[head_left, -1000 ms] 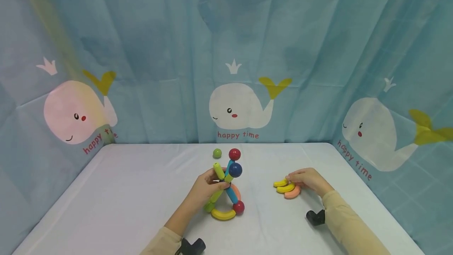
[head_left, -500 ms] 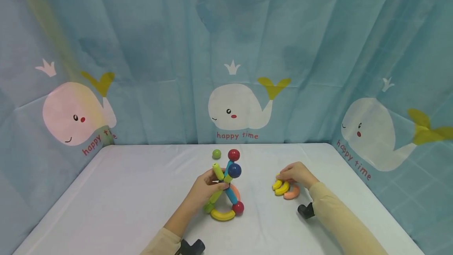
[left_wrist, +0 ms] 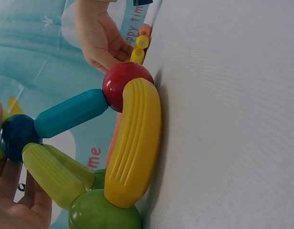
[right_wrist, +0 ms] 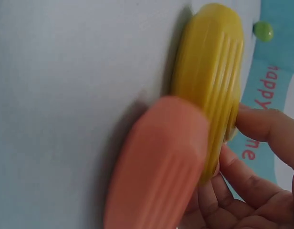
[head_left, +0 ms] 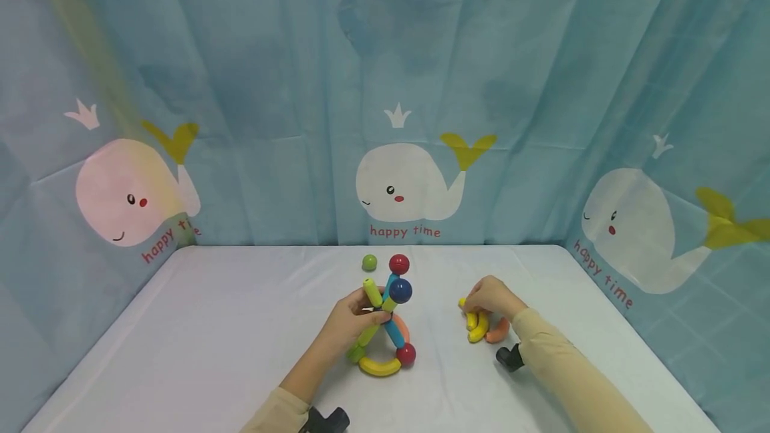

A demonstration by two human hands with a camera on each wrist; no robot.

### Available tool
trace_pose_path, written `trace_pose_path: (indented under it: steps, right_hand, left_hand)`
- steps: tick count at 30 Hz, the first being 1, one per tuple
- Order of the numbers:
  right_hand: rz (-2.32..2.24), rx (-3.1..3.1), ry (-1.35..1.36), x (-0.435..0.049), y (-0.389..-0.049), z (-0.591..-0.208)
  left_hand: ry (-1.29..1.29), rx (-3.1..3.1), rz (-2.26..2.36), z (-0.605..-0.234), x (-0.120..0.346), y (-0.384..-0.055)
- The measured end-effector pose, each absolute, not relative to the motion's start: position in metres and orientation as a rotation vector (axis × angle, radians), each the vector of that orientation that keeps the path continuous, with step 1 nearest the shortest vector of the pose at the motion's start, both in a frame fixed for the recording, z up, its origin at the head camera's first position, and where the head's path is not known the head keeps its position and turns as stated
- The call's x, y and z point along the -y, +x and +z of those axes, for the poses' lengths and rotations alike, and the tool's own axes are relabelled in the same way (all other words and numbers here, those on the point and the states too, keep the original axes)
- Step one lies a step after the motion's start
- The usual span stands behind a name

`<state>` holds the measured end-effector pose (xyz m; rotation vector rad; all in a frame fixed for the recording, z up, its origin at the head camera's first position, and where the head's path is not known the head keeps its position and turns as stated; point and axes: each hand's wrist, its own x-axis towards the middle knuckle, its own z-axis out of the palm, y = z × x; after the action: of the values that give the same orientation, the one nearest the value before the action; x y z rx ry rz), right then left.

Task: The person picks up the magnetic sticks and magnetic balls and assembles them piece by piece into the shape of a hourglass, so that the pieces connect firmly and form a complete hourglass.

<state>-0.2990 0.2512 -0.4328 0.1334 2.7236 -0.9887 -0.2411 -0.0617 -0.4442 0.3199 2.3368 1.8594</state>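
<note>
My left hand [head_left: 351, 321] grips a frame of magnetic balls and rods near its dark blue middle ball [left_wrist: 19, 138]. Blue rods [head_left: 394, 334] and lime rods [head_left: 371, 293] join there. At its base, a yellow curved rod [head_left: 379, 367] links a red ball [head_left: 406, 354] to a green ball [left_wrist: 104, 212]. A red ball [head_left: 399, 264] and a dark blue ball [head_left: 400, 291] top it. My right hand [head_left: 496, 297] pinches a yellow curved magnetic rod [head_left: 462, 303], mostly hidden by the fingers. Other yellow curved rods [head_left: 479, 328] and a coral curved rod [right_wrist: 159, 164] lie against it.
A loose green ball [head_left: 369, 262] lies on the white table [head_left: 240, 326] behind the frame. A blue curtain [head_left: 277, 119] with whale prints surrounds the table's back and sides. Black wrist cameras [head_left: 510, 357] sit under both forearms.
My right hand has moved left, and the yellow curved rods have turned with it to point more toward me. The left hand and its frame stay in place.
</note>
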Motion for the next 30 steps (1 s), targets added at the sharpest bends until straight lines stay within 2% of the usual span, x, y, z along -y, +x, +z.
trace_pose_path:
  steps: [7, 15, 22, 30]
  right_hand:
    - [-1.248, -2.6, 0.067, -0.244, -0.296, -0.422]
    - [-1.572, -2.338, -0.042, -0.233, -0.286, -0.388]
    - [-1.893, -2.037, 0.071, -0.216, -0.275, -0.366]
    - [-1.99, -1.931, 0.118, -0.196, -0.265, -0.358]
  left_hand:
    - [0.341, -2.348, 1.869, -0.446, 0.061, -0.241]
    - [0.329, -2.35, 1.862, -0.446, 0.063, -0.241]
    - [0.326, -2.354, 1.869, -0.446, 0.062, -0.241]
    - [0.343, -2.351, 1.873, -0.447, 0.061, -0.241]
